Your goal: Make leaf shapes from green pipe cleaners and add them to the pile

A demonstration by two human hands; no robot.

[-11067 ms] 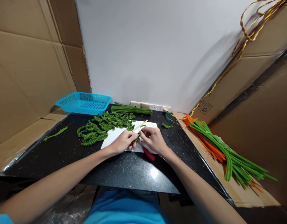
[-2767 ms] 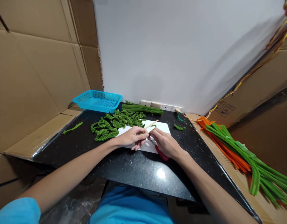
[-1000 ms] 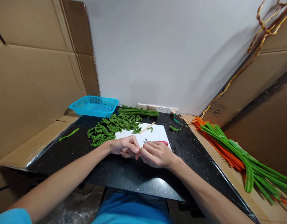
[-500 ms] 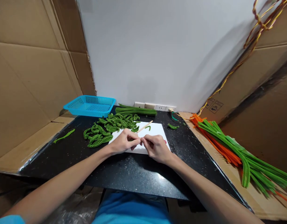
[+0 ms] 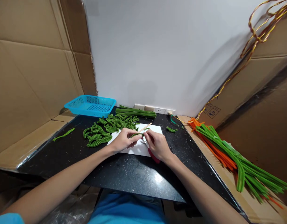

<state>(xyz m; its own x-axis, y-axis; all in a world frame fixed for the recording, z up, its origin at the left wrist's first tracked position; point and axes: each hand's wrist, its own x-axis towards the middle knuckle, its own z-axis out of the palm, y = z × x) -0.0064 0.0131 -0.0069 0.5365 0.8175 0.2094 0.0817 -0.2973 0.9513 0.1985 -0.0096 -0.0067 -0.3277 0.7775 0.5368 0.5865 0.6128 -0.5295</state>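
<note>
My left hand [image 5: 123, 140] and my right hand [image 5: 157, 144] meet over a white sheet [image 5: 137, 148] on the black table [image 5: 124, 174]. Between their pinched fingertips runs a short green pipe-cleaner piece [image 5: 137, 134]. Both hands are closed on it. Red-handled scissors [image 5: 154, 156] lie on the sheet, partly under my right hand. A thin wooden stick [image 5: 144, 127] rests just beyond my fingers. A heap of several bent green pieces [image 5: 108, 127] lies to the left of the sheet.
A blue plastic basket [image 5: 90, 105] stands at the back left. A bundle of straight green stems [image 5: 135, 112] lies by the wall sockets. Long green and orange stems [image 5: 229, 152] lie on cardboard at the right. Cardboard walls flank both sides.
My hands pulled toward me a second ago, leaving the scissors uncovered on the sheet, then went forward again. My right hand now covers the scissors and a green piece shows between my fingertips.
</note>
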